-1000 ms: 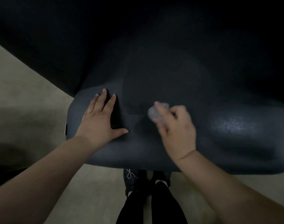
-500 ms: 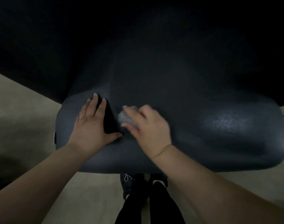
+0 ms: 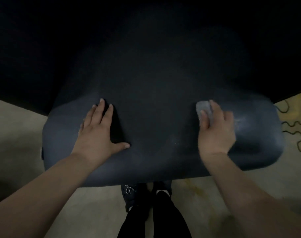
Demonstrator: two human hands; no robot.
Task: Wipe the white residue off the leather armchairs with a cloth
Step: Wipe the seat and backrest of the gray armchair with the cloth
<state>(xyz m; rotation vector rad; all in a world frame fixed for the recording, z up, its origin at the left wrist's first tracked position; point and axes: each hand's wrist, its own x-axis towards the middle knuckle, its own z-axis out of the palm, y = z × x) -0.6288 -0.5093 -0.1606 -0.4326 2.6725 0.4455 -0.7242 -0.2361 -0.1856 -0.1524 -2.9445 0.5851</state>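
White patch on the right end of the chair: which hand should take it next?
Right. The right hand already holds the cloth on the leather, with the whitish patch just beside it. The left hand lies flat on the armchair with no cloth, far across from that patch.

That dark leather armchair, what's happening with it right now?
A person leans over the dark leather armchair. The left hand lies flat on its top, fingers straight. The right hand holds a small pale grey cloth against the leather near the right end, beside a faint whitish patch.
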